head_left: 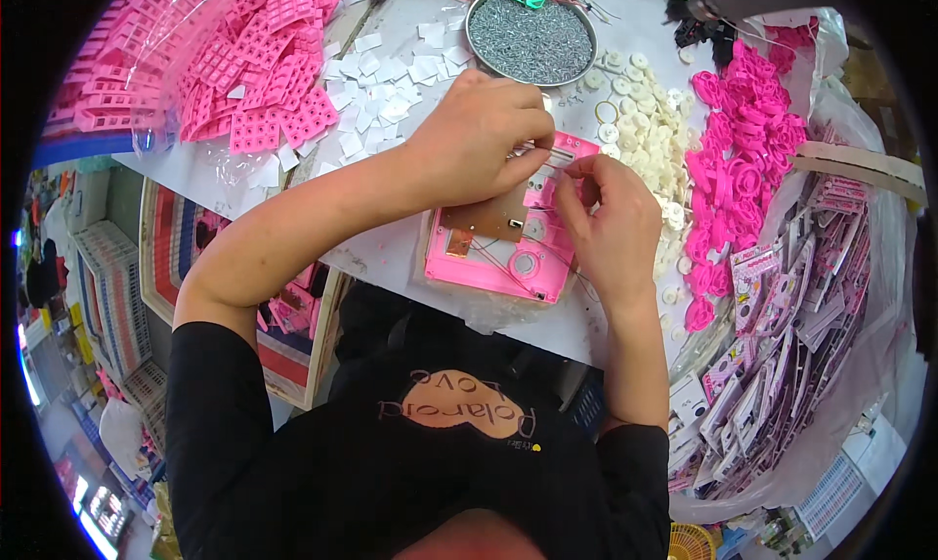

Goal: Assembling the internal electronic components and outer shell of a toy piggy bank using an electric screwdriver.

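A pink plastic housing (449, 269) lies before me, its inside facing up. A brown circuit board (486, 218) with thin wires sits in it, next to a round pink ring (526, 263). At the housing's far edge is a thin silvery rod (561, 153). My left hand (481, 130) reaches across from the left, thumb and forefinger closed on the rod. By the rod's right end, my right hand (614, 213) has its thumb and fingertips pinched together over the housing's right side; what they hold, if anything, is hidden.
Around the housing lie white square pieces (376, 96), a round tin of small screws (532, 40), cream round parts (645, 120) and bright pink parts (728, 159). Pink keypads (278, 71) pile up at far left. A bag of printed pink pieces (791, 306) stands at right.
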`<state>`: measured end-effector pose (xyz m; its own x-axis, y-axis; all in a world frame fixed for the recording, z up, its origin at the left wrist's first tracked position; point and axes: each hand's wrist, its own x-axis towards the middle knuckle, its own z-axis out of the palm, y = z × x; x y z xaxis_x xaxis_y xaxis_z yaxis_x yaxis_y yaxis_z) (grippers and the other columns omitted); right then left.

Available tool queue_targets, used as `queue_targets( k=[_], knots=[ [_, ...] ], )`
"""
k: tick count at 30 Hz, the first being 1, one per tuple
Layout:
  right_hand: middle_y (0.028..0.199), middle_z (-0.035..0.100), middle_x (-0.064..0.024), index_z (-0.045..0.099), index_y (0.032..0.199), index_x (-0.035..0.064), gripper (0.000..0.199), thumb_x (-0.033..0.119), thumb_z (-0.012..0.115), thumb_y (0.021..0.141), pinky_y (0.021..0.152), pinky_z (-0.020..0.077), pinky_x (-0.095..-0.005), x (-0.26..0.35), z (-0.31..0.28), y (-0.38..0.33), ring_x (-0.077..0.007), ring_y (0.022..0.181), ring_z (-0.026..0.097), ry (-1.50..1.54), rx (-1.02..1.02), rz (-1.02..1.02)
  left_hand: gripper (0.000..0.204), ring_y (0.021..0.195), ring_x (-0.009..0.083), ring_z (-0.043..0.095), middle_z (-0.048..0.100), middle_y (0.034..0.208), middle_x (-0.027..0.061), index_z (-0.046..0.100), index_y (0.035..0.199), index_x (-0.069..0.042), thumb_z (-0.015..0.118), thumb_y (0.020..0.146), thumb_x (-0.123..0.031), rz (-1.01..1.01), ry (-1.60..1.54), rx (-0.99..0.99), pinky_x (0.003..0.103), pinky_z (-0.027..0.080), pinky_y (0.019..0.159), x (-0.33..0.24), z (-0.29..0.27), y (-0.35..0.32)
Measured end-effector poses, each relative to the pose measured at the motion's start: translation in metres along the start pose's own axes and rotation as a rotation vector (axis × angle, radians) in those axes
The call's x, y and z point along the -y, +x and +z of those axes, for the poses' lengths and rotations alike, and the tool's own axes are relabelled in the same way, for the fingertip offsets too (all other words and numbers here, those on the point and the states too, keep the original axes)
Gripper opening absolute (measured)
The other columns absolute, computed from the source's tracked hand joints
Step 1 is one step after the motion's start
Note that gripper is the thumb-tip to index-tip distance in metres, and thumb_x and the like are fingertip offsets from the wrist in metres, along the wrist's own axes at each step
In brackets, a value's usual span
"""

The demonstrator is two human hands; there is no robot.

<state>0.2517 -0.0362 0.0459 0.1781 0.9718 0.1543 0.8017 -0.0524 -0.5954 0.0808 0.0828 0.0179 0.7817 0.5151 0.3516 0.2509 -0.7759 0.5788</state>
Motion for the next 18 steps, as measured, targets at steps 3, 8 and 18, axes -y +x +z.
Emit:
queue_targets(
  k=[3,8,18],
  knots=[
    [0.073,0.063,-0.0080,0.067,0.086,0.0061,0.008,0.012,0.073,0.084,0.061,0.0488,-0.0387,0.001,0.000,0.004,-0.0249,0.067,0.062,0.081,-0.009,0.030,0.017,0.096,0.0236,0.060,0.060,0.097,0.0040,0.069,0.093,-0.010,0.073,0.077,-0.016,0.034,0.044,-0.005,0.041,0.037,0.088,-0.010,0.000,-0.001],
    [0.072,0.061,-0.0081,0.066,0.086,0.0048,0.009,0.008,0.074,0.082,0.060,0.0467,-0.0380,-0.002,-0.001,0.007,-0.0241,0.065,0.060,0.132,-0.063,-0.084,0.021,0.099,0.0239,0.059,0.060,0.099,0.0041,0.070,0.096,-0.010,0.072,0.076,-0.017,0.015,0.076,0.051,0.042,0.037,0.089,-0.012,0.001,-0.003],
    [0.074,0.062,-0.0073,0.067,0.088,0.0049,0.010,0.007,0.074,0.082,0.061,0.0472,-0.0374,-0.003,0.000,0.009,-0.0232,0.066,0.060,0.093,-0.087,-0.113,0.018,0.092,0.0233,0.060,0.060,0.093,0.0038,0.066,0.094,-0.010,0.074,0.078,-0.017,-0.018,0.013,-0.027,0.040,0.036,0.088,-0.001,-0.020,-0.002]
  ],
)
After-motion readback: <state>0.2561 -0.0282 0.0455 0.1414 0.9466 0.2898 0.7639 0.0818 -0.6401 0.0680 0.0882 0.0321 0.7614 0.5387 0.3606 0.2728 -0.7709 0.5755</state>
